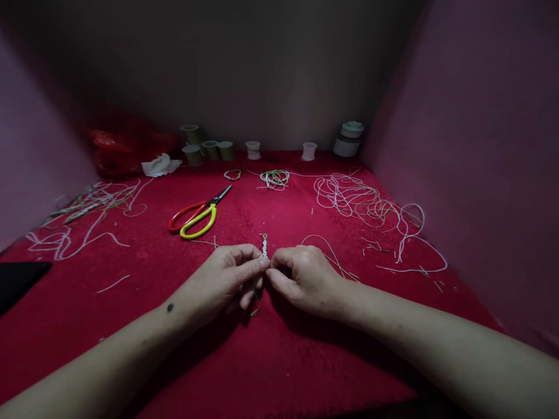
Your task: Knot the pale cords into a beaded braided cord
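Observation:
Between my two hands stands a short braided cord (264, 247), white with a small green loop at its top. My left hand (238, 273) pinches its lower part between thumb and forefinger. Thin green strands (254, 308) hang below those fingers. My right hand (301, 273) is closed beside it, thumb and forefinger pressed together at the braid's lower right. A thin cord (327, 244) curves out behind that hand, but what lies in its fingertips is too small to see clearly.
Scissors (198, 220) with red and yellow handles lie beyond my left hand on the red cloth (279, 361). Tangled cords lie left and right (349, 201). Finished-looking braided rings (275, 178), thread spools (225, 151), a jar (348, 139) and a red plastic bag (126, 151) are farther back.

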A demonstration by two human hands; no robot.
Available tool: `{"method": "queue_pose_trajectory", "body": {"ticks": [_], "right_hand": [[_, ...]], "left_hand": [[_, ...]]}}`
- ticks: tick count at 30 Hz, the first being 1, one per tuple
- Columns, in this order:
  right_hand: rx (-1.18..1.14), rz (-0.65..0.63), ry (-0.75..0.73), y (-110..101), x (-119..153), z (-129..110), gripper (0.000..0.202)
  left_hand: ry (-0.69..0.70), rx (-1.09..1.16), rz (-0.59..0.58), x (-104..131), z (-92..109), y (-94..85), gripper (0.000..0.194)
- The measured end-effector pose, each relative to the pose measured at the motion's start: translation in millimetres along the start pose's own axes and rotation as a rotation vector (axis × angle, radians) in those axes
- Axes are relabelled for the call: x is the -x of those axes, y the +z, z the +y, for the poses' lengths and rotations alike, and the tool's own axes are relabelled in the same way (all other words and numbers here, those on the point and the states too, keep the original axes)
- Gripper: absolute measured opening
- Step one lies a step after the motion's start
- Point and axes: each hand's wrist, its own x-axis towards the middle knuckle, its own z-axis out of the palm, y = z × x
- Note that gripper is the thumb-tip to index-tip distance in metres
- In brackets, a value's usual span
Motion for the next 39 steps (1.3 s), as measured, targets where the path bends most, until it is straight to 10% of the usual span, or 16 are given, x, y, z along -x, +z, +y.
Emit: {"method": "queue_pose_trajectory", "body": {"ticks": [19,39], "right_hand": [[-0.017,0.03,0.007,2,-6,2,0.017],[0.035,-0.12,0.072,-9,-7,-2,0.015]], "left_hand": [[-0.061,-0.088,0.175,-17,17,3.8,0.045],[-0.168,-0.244,0.019,-26,17,-9.9,0.047]]}}
